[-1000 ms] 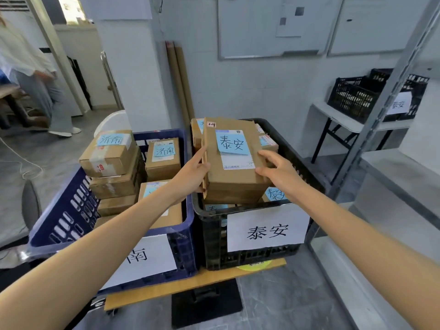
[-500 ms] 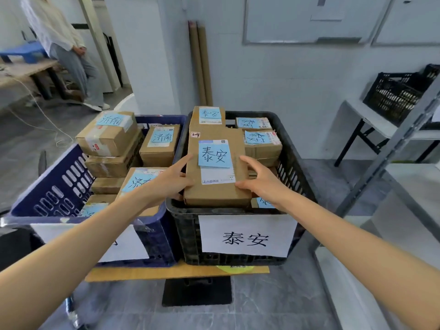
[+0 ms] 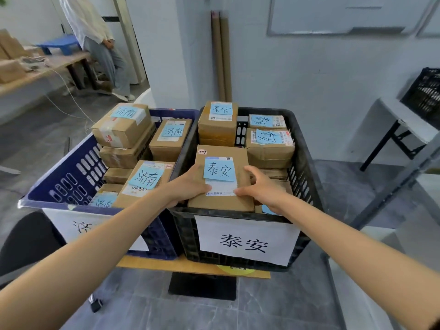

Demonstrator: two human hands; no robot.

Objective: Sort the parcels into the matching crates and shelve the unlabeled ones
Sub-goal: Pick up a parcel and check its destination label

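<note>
A flat cardboard parcel (image 3: pixel 222 203) with a blue note reading 泰安 lies on top of other parcels at the front of the black crate (image 3: pixel 307 167), which carries a white 泰安 sign. My left hand (image 3: pixel 188 186) rests on the parcel's left edge, thumb on top. My right hand (image 3: pixel 262 186) lies on its right edge, fingers spread over the top. Beside it on the left stands a blue crate (image 3: pixel 71 170) holding parcels with 济南 notes (image 3: pixel 147 179).
Both crates sit on a small wooden-topped stand (image 3: pixel 190 265). A grey metal shelf frame (image 3: pixel 392 186) rises on the right, a white table (image 3: pixel 400 117) with another black crate (image 3: pixel 426 91) behind it. A person (image 3: pixel 100 44) stands far left by a table. Cardboard tubes (image 3: pixel 221 55) lean on the wall.
The parcel has come down from a raised, tilted position to lie flat in the front of the black crate. Both hands moved down with it and now rest on its edges.
</note>
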